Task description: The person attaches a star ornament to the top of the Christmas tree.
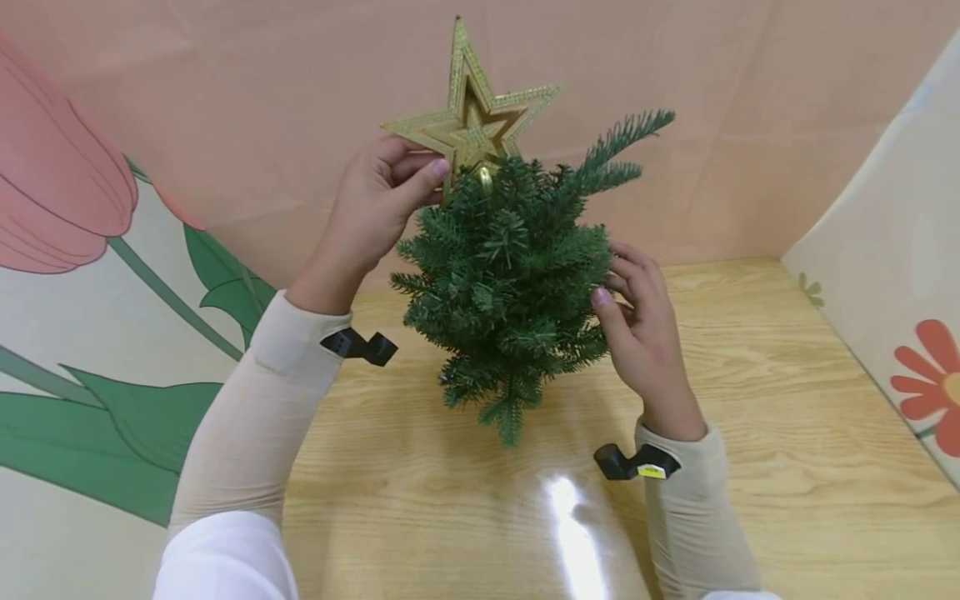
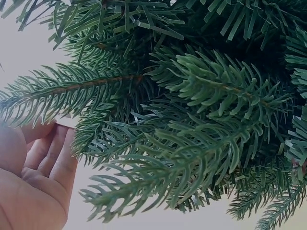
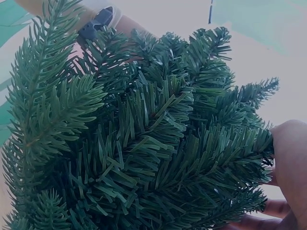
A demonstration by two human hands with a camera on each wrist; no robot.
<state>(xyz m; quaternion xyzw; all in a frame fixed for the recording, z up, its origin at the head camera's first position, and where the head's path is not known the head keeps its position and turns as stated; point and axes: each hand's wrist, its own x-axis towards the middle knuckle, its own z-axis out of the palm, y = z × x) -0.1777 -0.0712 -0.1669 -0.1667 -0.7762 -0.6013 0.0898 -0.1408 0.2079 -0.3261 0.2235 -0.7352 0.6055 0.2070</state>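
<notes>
A small green artificial Christmas tree [image 1: 510, 283] stands upright on the wooden table, its base hidden under the branches. At its top is a gold star tree topper [image 1: 480, 125], glittery along the edges and tilted slightly left. My left hand [image 1: 386, 187] pinches the star's lower left part between thumb and fingers. In the left wrist view, branches [image 2: 192, 143] fill most of the picture beside the left hand [image 2: 43, 177]. My right hand [image 1: 645, 325] holds the tree's right side, thumb in front and fingers curved behind the branch tips. In the right wrist view, needles [image 3: 158, 124] partly hide its fingers.
The light wooden table [image 1: 750, 375] carries a bright reflection near the front. A pink cloth backdrop [image 1: 300, 83] hangs behind the tree. Printed panels with a tulip [image 1: 60, 167] and a red flower [image 1: 930, 383] stand left and right. One long branch [image 1: 630, 137] sticks out at upper right.
</notes>
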